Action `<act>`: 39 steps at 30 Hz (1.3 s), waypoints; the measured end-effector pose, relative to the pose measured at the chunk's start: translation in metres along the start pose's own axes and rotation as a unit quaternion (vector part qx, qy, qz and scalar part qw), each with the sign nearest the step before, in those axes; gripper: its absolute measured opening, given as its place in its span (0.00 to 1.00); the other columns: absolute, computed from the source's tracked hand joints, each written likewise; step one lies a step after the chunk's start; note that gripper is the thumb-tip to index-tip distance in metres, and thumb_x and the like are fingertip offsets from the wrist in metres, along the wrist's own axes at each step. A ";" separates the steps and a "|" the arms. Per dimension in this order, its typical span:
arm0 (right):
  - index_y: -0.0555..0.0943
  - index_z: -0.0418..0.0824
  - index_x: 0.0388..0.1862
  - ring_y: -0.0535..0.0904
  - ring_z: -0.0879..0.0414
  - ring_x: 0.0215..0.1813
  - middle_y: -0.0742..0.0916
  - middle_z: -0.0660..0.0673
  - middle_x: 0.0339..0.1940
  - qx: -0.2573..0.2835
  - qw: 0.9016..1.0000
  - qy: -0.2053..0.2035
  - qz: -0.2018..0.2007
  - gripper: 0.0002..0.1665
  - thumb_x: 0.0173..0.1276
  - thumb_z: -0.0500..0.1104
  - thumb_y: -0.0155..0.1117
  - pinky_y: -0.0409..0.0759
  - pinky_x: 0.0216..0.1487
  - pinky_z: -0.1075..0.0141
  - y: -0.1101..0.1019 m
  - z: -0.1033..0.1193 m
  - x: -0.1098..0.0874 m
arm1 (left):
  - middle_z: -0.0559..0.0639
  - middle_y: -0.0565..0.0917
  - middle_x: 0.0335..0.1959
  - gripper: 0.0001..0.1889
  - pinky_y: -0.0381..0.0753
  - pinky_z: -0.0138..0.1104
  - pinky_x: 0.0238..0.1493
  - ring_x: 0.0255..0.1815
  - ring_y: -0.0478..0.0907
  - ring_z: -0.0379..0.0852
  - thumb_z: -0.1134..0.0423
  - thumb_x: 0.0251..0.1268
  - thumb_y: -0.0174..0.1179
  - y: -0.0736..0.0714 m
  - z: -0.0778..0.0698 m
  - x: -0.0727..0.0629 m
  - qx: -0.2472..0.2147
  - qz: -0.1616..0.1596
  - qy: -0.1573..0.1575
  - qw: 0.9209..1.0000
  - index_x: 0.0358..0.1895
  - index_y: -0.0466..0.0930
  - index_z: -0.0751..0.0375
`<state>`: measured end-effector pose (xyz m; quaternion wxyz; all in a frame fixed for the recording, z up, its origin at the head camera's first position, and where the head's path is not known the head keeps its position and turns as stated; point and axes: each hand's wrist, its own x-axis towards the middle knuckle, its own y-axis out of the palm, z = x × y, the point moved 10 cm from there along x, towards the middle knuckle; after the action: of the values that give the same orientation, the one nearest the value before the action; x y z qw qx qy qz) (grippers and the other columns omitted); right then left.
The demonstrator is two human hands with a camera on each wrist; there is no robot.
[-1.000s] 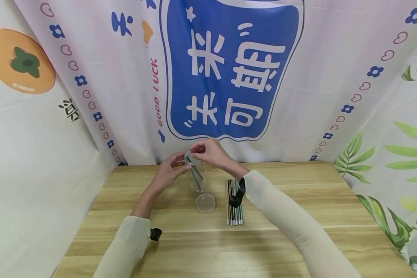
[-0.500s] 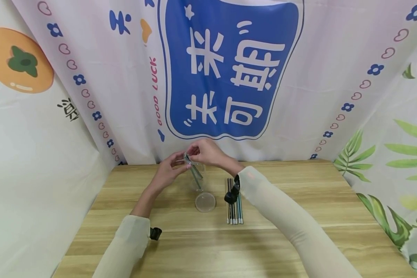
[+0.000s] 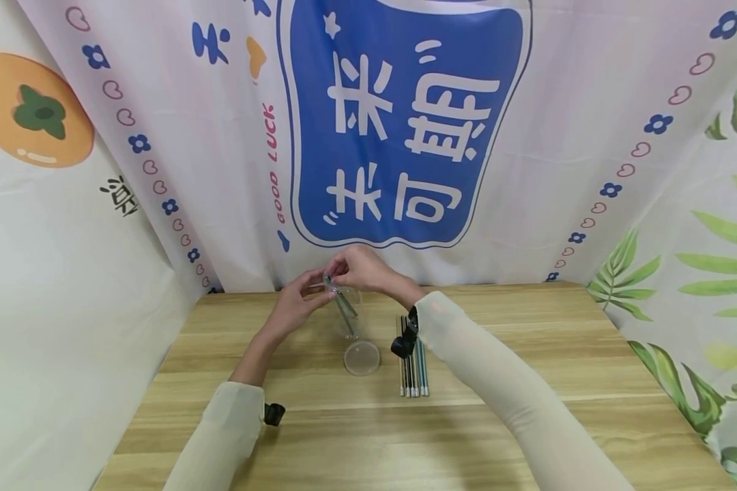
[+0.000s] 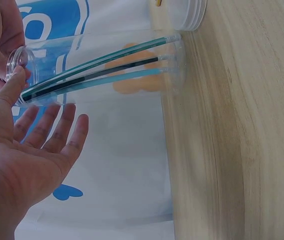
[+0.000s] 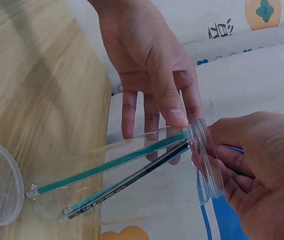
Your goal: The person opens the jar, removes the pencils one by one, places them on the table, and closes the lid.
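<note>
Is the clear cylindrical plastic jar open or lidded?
Open: the round translucent plastic lid lies on the brown wooden table, off the jar.

From 2 sides, the left hand (image 3: 299,298) and right hand (image 3: 364,268) obstruct the mouth of the jar (image 4: 101,49). A narrow gap runs between the lid (image 3: 362,359) and pencils (image 3: 409,375); broad room lies nearer along the table (image 3: 368,443).

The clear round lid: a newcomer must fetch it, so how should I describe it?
On the wooden table, find the tall clear jar holding pencils. Just nearer the person, left of the pencil row, lies the lid. Unlike the tall jar and thin pencils, it is a low disc.
</note>
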<state>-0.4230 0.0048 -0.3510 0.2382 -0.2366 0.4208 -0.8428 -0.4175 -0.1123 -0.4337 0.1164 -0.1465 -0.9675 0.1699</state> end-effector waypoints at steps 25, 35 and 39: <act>0.92 0.36 0.42 0.89 0.58 0.40 0.93 0.45 0.39 0.014 1.000 0.010 0.019 0.05 0.70 0.33 0.73 0.86 0.44 0.73 0.005 -0.003 0.006 | 0.59 0.79 0.71 0.34 0.85 0.50 0.65 0.70 0.78 0.61 0.56 0.71 0.72 0.000 0.000 0.000 0.002 0.001 -0.002 1.000 0.76 0.71 0.60; 0.92 0.39 0.42 0.88 0.59 0.41 0.93 0.46 0.39 0.040 0.999 0.007 -0.002 0.03 0.72 0.35 0.73 0.87 0.46 0.71 0.000 -0.007 0.002 | 0.63 0.77 0.73 0.35 0.84 0.55 0.66 0.71 0.77 0.64 0.61 0.73 0.71 0.000 0.001 0.001 0.000 -0.002 -0.004 1.000 0.78 0.69 0.64; 0.91 0.38 0.42 0.87 0.59 0.39 0.92 0.47 0.37 0.072 0.997 0.005 -0.020 0.03 0.72 0.35 0.72 0.86 0.45 0.70 -0.004 -0.008 0.000 | 0.65 0.76 0.73 0.35 0.83 0.56 0.66 0.72 0.76 0.66 0.63 0.74 0.69 0.000 0.001 0.001 0.000 -0.004 -0.008 1.000 0.79 0.67 0.64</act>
<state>-0.4291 0.0117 -0.3517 0.2352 -0.2234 0.3555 -0.8766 -0.4190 -0.1120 -0.4347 0.1091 -0.1409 -0.9691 0.1708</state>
